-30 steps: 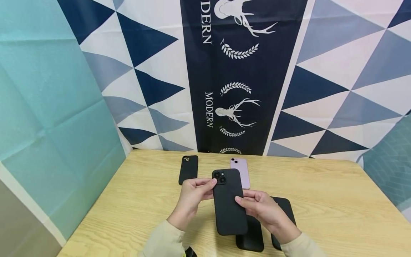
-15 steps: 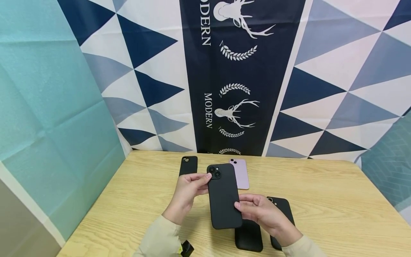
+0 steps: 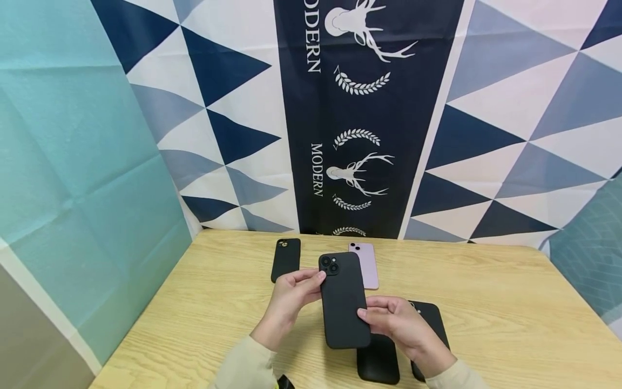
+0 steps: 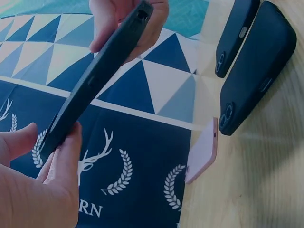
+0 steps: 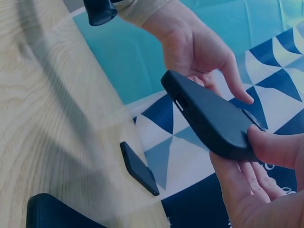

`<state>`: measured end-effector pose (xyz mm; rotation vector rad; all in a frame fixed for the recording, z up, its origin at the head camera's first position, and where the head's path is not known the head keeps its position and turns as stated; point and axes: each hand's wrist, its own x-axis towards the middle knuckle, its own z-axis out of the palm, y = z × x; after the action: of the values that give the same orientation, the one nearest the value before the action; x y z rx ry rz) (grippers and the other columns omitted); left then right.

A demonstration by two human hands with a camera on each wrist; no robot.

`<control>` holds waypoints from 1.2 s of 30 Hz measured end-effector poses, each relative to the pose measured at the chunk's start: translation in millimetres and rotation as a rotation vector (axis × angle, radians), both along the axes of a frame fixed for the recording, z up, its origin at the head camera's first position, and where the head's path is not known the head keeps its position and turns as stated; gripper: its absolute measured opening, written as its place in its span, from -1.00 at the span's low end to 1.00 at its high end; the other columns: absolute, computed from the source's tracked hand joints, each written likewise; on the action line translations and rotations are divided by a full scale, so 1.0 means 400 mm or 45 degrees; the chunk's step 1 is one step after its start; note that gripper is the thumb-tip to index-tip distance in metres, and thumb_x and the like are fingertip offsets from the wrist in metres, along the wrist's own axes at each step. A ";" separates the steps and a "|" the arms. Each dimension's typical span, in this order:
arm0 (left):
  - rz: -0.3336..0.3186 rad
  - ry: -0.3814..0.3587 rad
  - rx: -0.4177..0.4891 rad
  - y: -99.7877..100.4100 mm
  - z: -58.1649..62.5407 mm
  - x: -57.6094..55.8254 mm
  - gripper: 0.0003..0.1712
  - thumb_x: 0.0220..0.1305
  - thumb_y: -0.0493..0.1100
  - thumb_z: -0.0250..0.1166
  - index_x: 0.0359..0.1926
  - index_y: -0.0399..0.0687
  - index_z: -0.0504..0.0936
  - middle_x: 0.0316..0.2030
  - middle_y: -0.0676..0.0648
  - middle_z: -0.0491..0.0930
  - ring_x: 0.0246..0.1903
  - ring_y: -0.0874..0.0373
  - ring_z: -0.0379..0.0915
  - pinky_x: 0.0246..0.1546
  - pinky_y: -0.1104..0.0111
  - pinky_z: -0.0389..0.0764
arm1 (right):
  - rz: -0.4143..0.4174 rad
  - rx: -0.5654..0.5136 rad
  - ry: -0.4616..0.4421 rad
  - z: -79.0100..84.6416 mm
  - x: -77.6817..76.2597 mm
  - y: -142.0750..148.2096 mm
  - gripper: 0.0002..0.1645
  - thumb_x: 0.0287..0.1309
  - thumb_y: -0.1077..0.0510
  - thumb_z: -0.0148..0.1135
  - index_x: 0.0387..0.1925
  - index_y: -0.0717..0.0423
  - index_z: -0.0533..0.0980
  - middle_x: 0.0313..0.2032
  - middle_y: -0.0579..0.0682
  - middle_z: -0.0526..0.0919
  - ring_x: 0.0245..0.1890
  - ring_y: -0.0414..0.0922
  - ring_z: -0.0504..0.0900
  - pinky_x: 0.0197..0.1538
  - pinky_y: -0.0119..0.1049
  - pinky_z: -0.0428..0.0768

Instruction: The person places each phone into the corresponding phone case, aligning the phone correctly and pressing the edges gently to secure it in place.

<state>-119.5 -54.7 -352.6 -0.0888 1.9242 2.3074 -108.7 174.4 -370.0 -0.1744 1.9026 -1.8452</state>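
Note:
A matte black phone case (image 3: 344,308) is held up above the table, its back with two dark camera rings facing me. Whether a phone sits inside, I cannot tell. My left hand (image 3: 286,302) pinches its upper left edge beside the cameras, thumb on the back. On the lower right edge, my right hand (image 3: 400,327) pinches it between thumb and fingers. In the left wrist view, the case (image 4: 90,78) is seen edge-on, side cutouts showing. The right wrist view shows its bottom end, where the case (image 5: 209,118) has a port opening.
On the wooden table (image 3: 510,319) lie a black phone case (image 3: 285,262) at back left and a pink phone (image 3: 368,267) partly behind the held case. Nearer me are a black phone-shaped item (image 3: 378,364) and another black case (image 3: 433,319). A patterned cloth (image 3: 350,108) hangs behind.
Both hands have kept their grip on the phone case. It rose slightly and moved left, then came back a little right and down.

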 end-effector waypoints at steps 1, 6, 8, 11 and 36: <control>-0.007 0.003 -0.005 0.000 -0.001 0.004 -0.53 0.26 -0.16 0.35 0.07 -0.44 0.58 -0.23 -0.07 0.77 -0.34 0.30 0.70 -0.08 0.36 0.72 | 0.004 -0.011 0.005 0.002 -0.001 0.000 -0.17 0.26 0.13 0.27 0.28 0.67 0.16 -0.13 -0.14 0.74 -0.26 -0.36 0.71 -0.05 -0.41 0.69; -0.038 0.011 -0.011 0.005 -0.001 0.024 -0.50 0.26 -0.18 0.34 0.10 -0.47 0.54 -0.12 -0.21 0.75 -0.29 0.29 0.71 -0.05 0.35 0.71 | 0.031 -0.075 0.052 0.023 -0.015 -0.002 -0.29 0.27 0.15 0.24 0.24 0.61 0.28 -0.22 -0.26 0.75 -0.27 -0.37 0.73 -0.07 -0.45 0.69; -0.050 0.009 -0.013 0.008 -0.001 0.031 -0.51 0.25 -0.20 0.35 0.10 -0.47 0.54 -0.13 -0.20 0.75 -0.29 0.29 0.71 -0.05 0.34 0.71 | 0.030 -0.076 0.065 0.031 -0.020 -0.002 -0.33 0.27 0.15 0.25 0.21 0.59 0.32 -0.25 -0.29 0.75 -0.28 -0.37 0.72 -0.07 -0.47 0.68; -0.059 0.008 -0.020 0.014 -0.004 0.037 -0.52 0.24 -0.23 0.34 0.09 -0.48 0.54 -0.17 -0.16 0.77 -0.30 0.31 0.70 -0.07 0.35 0.72 | 0.018 -0.054 0.063 0.039 -0.022 0.000 -0.35 0.26 0.14 0.26 0.19 0.57 0.36 -0.29 -0.30 0.75 -0.30 -0.37 0.72 -0.08 -0.47 0.68; -0.019 -0.025 0.003 0.026 -0.034 0.061 -0.57 0.21 -0.32 0.34 0.04 -0.54 0.57 -0.15 -0.30 0.74 -0.36 0.28 0.71 -0.24 0.41 0.73 | -0.009 0.045 0.015 0.040 -0.030 -0.002 -0.12 0.28 0.09 0.26 0.34 0.62 0.10 0.08 0.14 0.66 -0.13 -0.34 0.68 0.06 -0.34 0.68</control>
<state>-95.0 -44.2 -366.3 -0.0966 1.9064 2.2906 -120.9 173.5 -353.8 -0.1671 1.9446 -1.8176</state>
